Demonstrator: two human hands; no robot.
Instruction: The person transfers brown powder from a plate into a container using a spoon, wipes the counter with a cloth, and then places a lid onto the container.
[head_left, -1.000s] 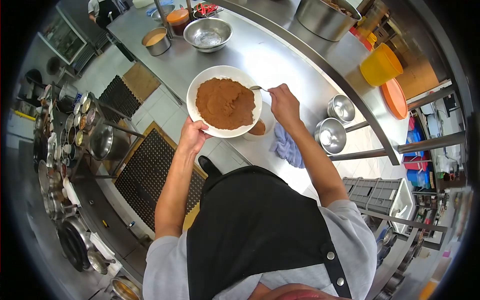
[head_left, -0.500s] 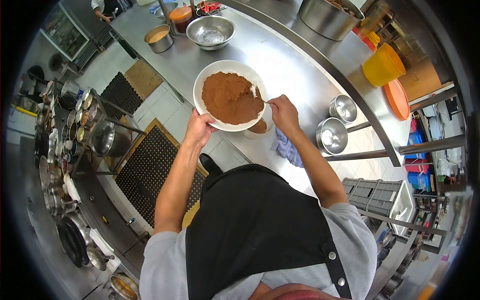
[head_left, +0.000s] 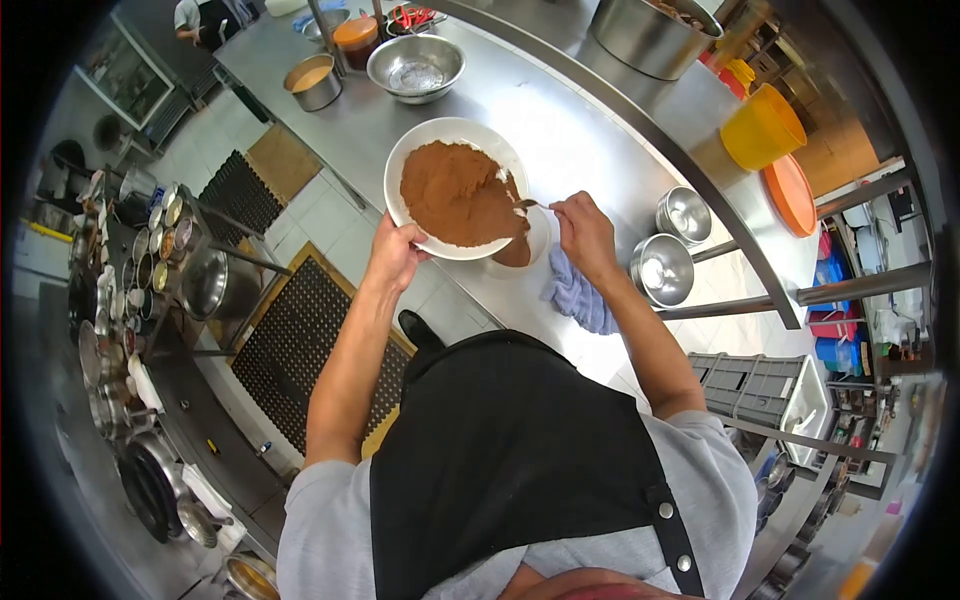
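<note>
My left hand (head_left: pixel 396 252) grips the lower left rim of a white bowl (head_left: pixel 395 185) filled with brown powder (head_left: pixel 455 195). My right hand (head_left: pixel 584 232) is closed around the handle of a spoon (head_left: pixel 525 204), whose tip is at the bowl's right edge. Partly under the bowl stands a white container (head_left: pixel 541 240) with brown powder inside. The large bowl hides the container's left part. A blue cloth (head_left: pixel 583 297) lies just below my right hand.
A metal bowl (head_left: pixel 416 68), a round tin (head_left: pixel 313 82) and an orange-lidded container (head_left: pixel 356 40) stand farther back on the steel table. Two steel bowls (head_left: pixel 662 270) sit at the right, near a shelf rail (head_left: pixel 700 185). Another person (head_left: pixel 205 22) stands at the far left.
My right hand has moved a little right with the spoon, out of the powder to the bowl's edge. More of the white container and its powder shows.
</note>
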